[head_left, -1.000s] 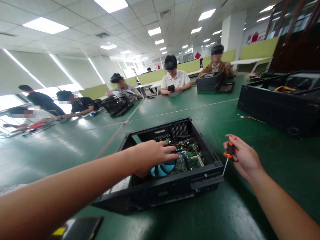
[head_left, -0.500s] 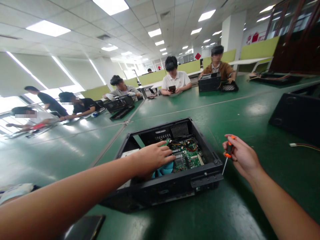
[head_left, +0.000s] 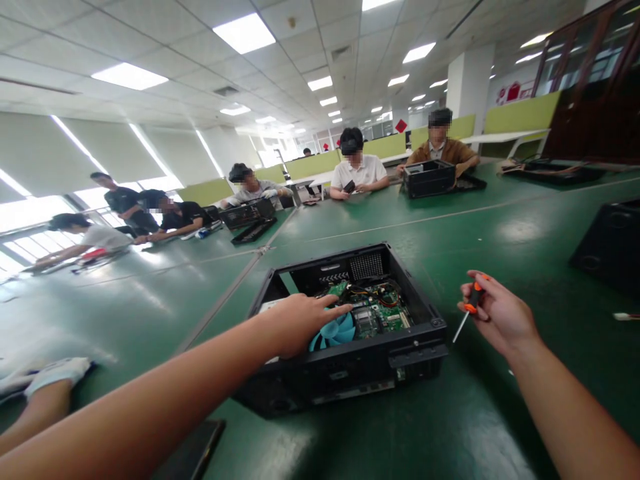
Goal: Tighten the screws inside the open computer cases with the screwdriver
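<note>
At 3 o'clock from our black box (head_left: 325,383), just past its side, our right hand (head_left: 505,317) holds a screwdriver (head_left: 477,294). Its thin metal tip points down to 7 o'clock, and its long line runs up to 1 o'clock, where the orange and black handle is. Our fingers are curled shut around that handle.

The black box lies on the green table (head_left: 370,440) with its open side up. Its near wall slants a little, from between 8 and 9 o'clock up to between 2 and 3. Inside are a blue fan (head_left: 334,331), a green board (head_left: 393,317) and thin wires (head_left: 385,293).

Our left hand (head_left: 300,323) reaches into the box over the fan, with its fingers out and a bit apart. We see nothing held in it, and we cannot tell if it touches the fan.

From our box, another dark box (head_left: 427,180) sits at 1 o'clock, by a person in brown (head_left: 440,150). Someone's gloved hand (head_left: 60,375) is at 9 o'clock.
</note>
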Motion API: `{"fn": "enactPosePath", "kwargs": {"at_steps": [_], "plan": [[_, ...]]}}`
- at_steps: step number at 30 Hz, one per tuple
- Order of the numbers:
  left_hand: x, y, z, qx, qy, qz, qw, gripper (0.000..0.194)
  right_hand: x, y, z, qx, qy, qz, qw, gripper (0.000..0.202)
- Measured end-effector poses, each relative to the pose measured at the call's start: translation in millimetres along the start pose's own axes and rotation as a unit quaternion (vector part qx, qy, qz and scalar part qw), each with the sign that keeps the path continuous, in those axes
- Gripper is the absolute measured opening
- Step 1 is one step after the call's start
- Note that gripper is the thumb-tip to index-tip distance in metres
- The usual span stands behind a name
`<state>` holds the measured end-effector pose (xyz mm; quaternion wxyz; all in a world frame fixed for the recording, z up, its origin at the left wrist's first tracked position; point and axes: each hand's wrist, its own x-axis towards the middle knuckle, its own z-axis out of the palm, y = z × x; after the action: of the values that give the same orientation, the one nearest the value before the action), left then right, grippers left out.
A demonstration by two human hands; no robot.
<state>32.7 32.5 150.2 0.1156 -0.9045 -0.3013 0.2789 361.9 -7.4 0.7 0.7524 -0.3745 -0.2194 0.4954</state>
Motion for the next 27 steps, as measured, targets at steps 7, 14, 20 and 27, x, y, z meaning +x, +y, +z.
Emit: {"fn": "enactPosePath", "kwargs": {"at_steps": [7, 14, 20, 27], "plan": [[18.5, -6.2, 13.5, -0.005, -0.013, 0.047, 0.999, 0.105, 7.9, 15.0, -5.8, -0.025, 0.004, -0.002, 1.000, 0.029], [16.6, -9.3, 11.5, -0.024, 0.001, 0.068, 0.997, 0.099, 10.2, 20.3, -7.7, -0.025, 0.012, -0.002, 1.000, 0.029], [17.2, -4.9, 8.4, -0.026, -0.005, 0.062, 0.998, 0.098, 0.9, -18.7, 7.0, 0.018, 0.037, -0.046, 0.998, 0.013], [-63.2, -12.2, 9.3, -0.187, 0.204, -0.153, 0.949, 0.081, -38.4, -90.4, 99.0, -0.118, -0.045, -0.398, 0.909, 0.032]]}}
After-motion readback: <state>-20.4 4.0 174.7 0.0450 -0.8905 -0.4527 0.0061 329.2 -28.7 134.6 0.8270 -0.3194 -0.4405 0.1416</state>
